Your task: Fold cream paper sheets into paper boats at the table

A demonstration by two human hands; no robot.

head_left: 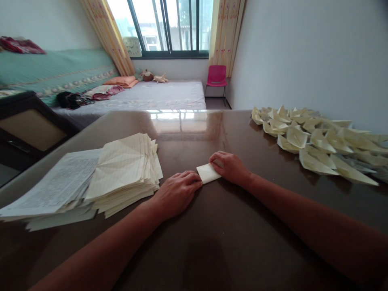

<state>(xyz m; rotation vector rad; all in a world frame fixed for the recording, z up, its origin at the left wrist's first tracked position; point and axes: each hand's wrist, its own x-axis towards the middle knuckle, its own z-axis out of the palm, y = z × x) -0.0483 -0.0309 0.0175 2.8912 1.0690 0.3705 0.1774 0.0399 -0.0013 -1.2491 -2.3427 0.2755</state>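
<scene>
A small folded piece of cream paper [207, 173] lies on the dark glossy table [224, 226], between my two hands. My left hand [178, 190] has its fingers closed together at the paper's left corner. At the other end, the fingers of my right hand [227, 165] are curled over the paper's right edge. To the left of my left hand is a thick stack of lined cream sheets [121, 165], the top one creased. Both hands rest low on the tabletop, and the fingertips are partly hidden.
Many folded paper boats [315, 137] crowd the table's right side by the wall. Printed white sheets [54, 182] lie at the left, partly under the lined stack. Beyond the table are a bed [169, 95], a pink chair [216, 76] and a dark cabinet [30, 125].
</scene>
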